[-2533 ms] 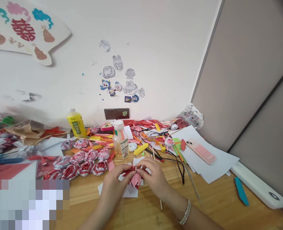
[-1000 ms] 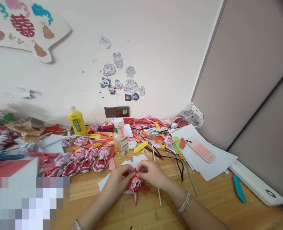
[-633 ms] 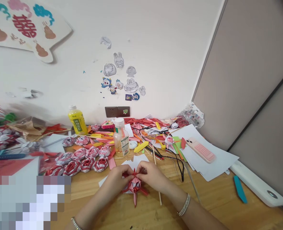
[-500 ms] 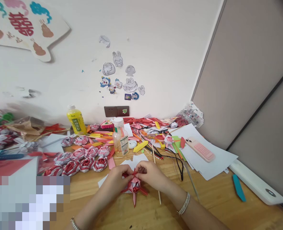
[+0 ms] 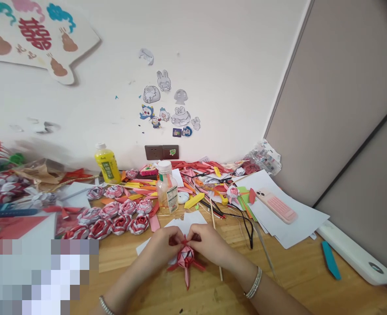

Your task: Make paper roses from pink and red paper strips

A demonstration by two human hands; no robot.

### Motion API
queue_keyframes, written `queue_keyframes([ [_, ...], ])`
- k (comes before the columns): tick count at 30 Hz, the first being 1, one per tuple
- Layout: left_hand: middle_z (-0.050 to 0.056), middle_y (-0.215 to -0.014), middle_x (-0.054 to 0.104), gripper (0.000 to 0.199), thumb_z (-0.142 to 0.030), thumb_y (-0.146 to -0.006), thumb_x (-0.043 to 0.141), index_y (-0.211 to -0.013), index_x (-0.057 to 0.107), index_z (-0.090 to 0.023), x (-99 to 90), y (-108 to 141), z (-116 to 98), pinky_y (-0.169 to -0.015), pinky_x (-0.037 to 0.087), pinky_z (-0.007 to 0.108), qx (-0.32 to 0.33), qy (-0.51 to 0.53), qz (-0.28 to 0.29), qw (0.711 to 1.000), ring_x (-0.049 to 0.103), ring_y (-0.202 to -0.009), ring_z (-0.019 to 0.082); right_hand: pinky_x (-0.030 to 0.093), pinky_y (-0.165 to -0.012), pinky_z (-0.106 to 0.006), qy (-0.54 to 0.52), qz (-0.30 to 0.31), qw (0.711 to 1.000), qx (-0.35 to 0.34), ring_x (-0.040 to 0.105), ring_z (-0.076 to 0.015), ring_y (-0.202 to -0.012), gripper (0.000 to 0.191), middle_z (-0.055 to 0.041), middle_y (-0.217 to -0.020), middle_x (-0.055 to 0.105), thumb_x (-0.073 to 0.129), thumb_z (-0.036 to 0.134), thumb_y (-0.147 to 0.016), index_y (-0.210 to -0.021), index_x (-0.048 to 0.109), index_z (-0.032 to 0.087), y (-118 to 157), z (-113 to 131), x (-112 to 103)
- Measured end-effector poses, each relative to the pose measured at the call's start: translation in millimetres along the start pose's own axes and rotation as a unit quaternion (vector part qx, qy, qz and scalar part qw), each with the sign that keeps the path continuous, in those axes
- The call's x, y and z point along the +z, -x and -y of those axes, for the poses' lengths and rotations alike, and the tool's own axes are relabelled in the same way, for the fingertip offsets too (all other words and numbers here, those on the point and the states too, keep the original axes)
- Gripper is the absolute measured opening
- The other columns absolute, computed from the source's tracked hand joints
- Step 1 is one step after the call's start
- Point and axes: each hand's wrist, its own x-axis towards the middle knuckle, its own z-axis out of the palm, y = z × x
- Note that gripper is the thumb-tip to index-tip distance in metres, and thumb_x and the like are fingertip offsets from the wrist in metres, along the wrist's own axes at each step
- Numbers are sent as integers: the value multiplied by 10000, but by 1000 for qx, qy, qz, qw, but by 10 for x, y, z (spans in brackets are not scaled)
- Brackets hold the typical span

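Evidently mid-fold: left hand (image 5: 163,246) and right hand (image 5: 209,243) both pinch the top of the red paper flower (image 5: 186,257), held just before the clear bottle (image 5: 167,188). Next likely calls for tightening petals with a steady grip.

A plain white plastered wall (image 5: 213,52) rose behind the wooden desk (image 5: 298,280), lit evenly by soft daylight. A cluster of cartoon animal stickers (image 5: 169,107) clung to it above a dark brown double wall socket (image 5: 162,152). A cream fan-shaped paper decoration with red characters (image 5: 36,39) hung at upper left. A grey-beige partition panel (image 5: 344,100) closed the right side.
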Motion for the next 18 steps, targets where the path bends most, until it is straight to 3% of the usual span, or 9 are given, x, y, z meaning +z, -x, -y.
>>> queue_keyframes([
  [5, 13, -748, 637, 431, -574, -717, 532, -805, 595, -157, -105, 25, -41, -644, 484, 277, -40, 108, 72, 991, 609, -684, 156, 388, -607, -194, -4, 15, 1000, -18, 555, -115, -686, 108, 44, -713, 599, 578, 80, -715, -736, 592, 185, 22, 71, -51],
  [9, 2, -649, 600, 532, -659, -570, 649, -706, 567, -151, -84, 13, 13, -589, 477, 284, -69, 152, 109, 980, 591, -596, 153, 382, -617, -195, 8, 23, 999, -30, 556, -118, -705, 121, 39, -733, 601, 552, 76, -726, -750, 588, 188, 47, 136, -54],
  [18, -33, -590, 518, 593, -720, -485, 666, -622, 523, -160, 8, -80, 138, -545, 352, 217, -51, 161, 37, 985, 476, -567, 103, 435, -694, -221, -49, 37, 998, 4, 611, -146, -780, 227, -9, -821, 655, 515, 66, -722, -887, 626, 174, 26, 165, -72],
])
